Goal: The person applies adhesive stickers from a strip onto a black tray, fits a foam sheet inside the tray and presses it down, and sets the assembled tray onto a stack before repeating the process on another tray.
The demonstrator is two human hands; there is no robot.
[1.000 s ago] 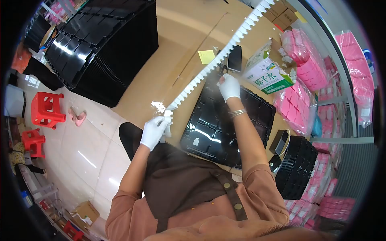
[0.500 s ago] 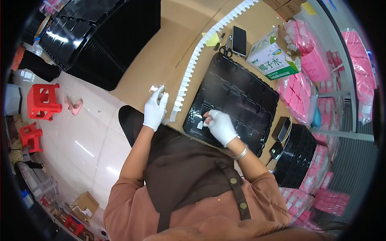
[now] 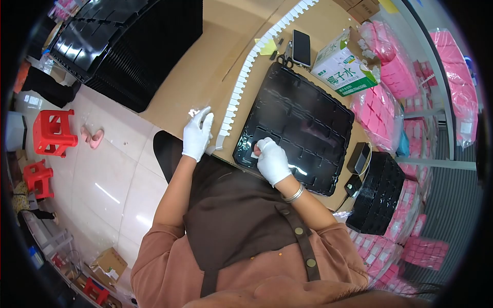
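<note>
My right hand, in a white glove with bare fingertips showing, is closed in a pinch over the lower left corner of a black plastic tray. A small white label shows at those fingertips, partly hidden by them. My left hand, also gloved, is raised at the table's near edge with its fingers apart. Small white scraps lie by its fingertips. Just right of it, a long curved white strip with notched tabs runs up the table, its lower end close to my left palm.
A tall stack of black trays stands at the upper left. Beyond the tray are scissors, a phone and a coconut water carton. A black device with a cable and pink packs lie right. Red stools stand on the floor.
My right hand has moved slightly left and its fingers now cover most of the label at the tray's corner. My left hand has barely moved. The view has shifted slightly.
</note>
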